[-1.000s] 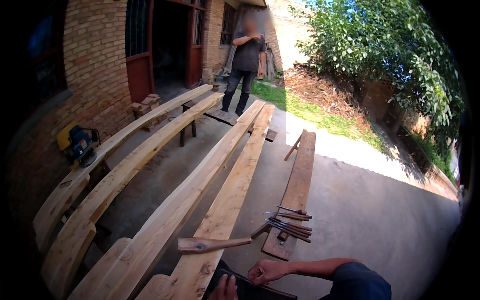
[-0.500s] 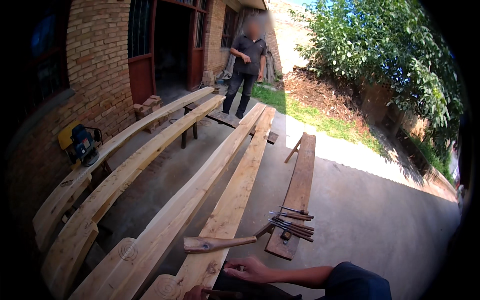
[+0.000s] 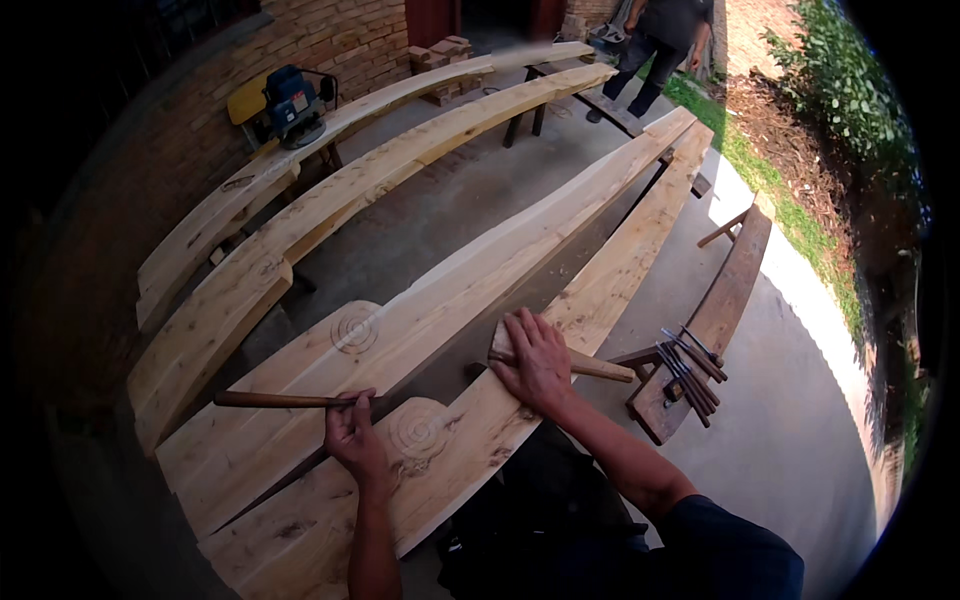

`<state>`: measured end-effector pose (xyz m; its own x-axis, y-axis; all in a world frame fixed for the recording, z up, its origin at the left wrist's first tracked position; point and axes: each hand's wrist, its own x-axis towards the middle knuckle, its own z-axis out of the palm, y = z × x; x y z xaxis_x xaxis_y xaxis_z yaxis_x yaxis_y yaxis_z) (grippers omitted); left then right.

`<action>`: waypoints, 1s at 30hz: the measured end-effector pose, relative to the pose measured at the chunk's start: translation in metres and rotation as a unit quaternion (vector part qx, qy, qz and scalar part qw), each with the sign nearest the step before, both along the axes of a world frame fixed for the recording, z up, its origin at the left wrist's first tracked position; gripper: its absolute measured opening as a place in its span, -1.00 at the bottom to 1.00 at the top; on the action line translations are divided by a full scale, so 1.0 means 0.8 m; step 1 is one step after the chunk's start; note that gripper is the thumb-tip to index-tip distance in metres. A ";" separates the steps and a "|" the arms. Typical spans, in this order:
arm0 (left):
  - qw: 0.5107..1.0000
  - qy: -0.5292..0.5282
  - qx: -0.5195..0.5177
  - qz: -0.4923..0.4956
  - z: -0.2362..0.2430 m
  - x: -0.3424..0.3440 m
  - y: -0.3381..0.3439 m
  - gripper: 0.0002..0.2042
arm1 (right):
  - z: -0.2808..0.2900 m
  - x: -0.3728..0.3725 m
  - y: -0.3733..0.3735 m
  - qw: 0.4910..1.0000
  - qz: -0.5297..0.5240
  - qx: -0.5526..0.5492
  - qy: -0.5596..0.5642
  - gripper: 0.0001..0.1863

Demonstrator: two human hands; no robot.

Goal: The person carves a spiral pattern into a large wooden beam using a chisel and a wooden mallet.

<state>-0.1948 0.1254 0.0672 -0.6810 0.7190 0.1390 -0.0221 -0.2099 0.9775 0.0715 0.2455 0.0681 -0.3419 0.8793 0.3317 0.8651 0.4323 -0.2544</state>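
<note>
My left hand (image 3: 355,445) is closed on a slim wooden-handled tool (image 3: 268,399), held sideways over the pale plank (image 3: 250,460). My right hand (image 3: 540,370) grips the thick head of a wooden mallet (image 3: 500,340) on the nearer right plank (image 3: 620,280), its handle sticking out to the right. Carved spirals show on the wood (image 3: 418,432) beside my left wrist and farther back. Several long-handled tools (image 3: 695,385) rest on a dark bench (image 3: 735,290) to the right.
Two curved planks (image 3: 420,140) lie on supports at the left. A blue power tool (image 3: 290,105) stands on the far one. Bricks (image 3: 440,75) are stacked by the wall. A person (image 3: 660,50) stands at the back. Grass (image 3: 810,245) borders the concrete yard (image 3: 790,420).
My view has tilted down. My left hand has risen with a tool in it. My right hand has moved up onto the mallet, which lay untouched before.
</note>
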 end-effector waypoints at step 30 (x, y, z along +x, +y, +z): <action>0.991 0.030 -0.095 -0.088 -0.058 -0.011 0.002 -0.91 | -0.043 -0.012 -0.003 0.999 0.004 0.046 -0.022 -0.12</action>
